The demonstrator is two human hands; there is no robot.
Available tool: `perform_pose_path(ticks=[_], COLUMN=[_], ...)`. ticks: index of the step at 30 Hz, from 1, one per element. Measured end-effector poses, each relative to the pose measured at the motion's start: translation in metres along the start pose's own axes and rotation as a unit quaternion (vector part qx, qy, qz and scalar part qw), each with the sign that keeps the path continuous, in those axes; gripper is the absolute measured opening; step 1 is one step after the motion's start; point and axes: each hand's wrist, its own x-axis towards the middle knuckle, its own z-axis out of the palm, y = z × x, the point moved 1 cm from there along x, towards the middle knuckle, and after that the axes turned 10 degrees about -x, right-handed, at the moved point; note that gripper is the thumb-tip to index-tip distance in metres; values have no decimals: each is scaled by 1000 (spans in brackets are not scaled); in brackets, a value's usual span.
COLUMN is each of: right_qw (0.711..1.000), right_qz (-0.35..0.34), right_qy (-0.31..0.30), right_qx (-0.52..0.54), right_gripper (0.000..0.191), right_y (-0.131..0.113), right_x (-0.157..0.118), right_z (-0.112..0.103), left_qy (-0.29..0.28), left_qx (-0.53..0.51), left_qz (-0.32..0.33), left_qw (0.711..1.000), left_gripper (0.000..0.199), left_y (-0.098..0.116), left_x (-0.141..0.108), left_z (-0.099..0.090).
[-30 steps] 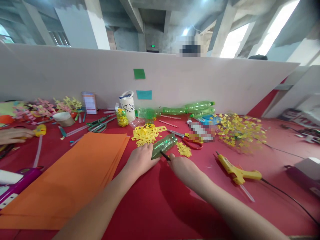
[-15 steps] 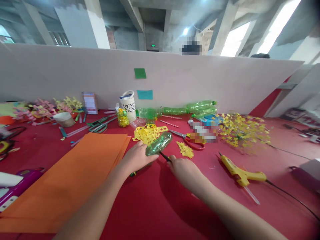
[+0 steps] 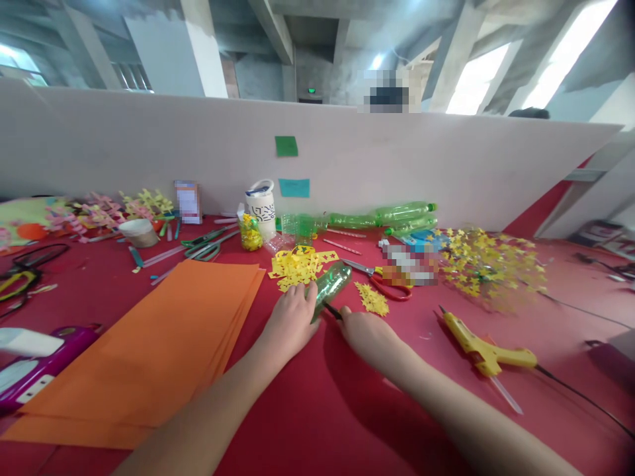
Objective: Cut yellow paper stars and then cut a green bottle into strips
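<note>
A clear green plastic bottle [image 3: 334, 283] lies tilted in front of me, its base pointing up to the right. My left hand [image 3: 296, 309] is closed around its nearer part and hides the neck end. In my right hand [image 3: 364, 330] is a thin dark-tipped tool [image 3: 332, 309], whose tip meets the lower side of the bottle; the fist covers its handle. Just behind the bottle is a pile of yellow paper with star shapes [image 3: 297, 264]. To its right are small yellow stars [image 3: 373, 299] and red-handled scissors [image 3: 391, 288].
Orange sheets [image 3: 149, 344] lie at left beside a purple-and-white device [image 3: 49, 370]. A yellow glue gun [image 3: 489, 350] with a cord lies right. Green bottles [image 3: 401, 215], a white cup [image 3: 261, 206] and a yellow-star arrangement [image 3: 489, 264] stand behind, before a white partition [image 3: 198, 139].
My left hand has shifted its hold and now wraps further around the bottle, covering the neck end. The tool tip stays at the bottle's side. The whole view has shifted slightly.
</note>
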Motion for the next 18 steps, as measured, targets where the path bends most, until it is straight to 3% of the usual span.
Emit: perform_pose_path(ticks=[10,18], right_qw=[1000,1000], right_qz=[-14,-19], right_qy=[-1,-7], right_qx=[-3,8], right_gripper=[21,22], right_y=[-3,-2], right_x=[8,1], right_z=[0,-7], left_qy=[-2,-59], left_qx=[-184,-241], left_qz=[-89,-118], left_qw=[979,962], left_gripper=[46,54], left_y=[-25,-32], left_x=[10,7], left_z=[-5,-19])
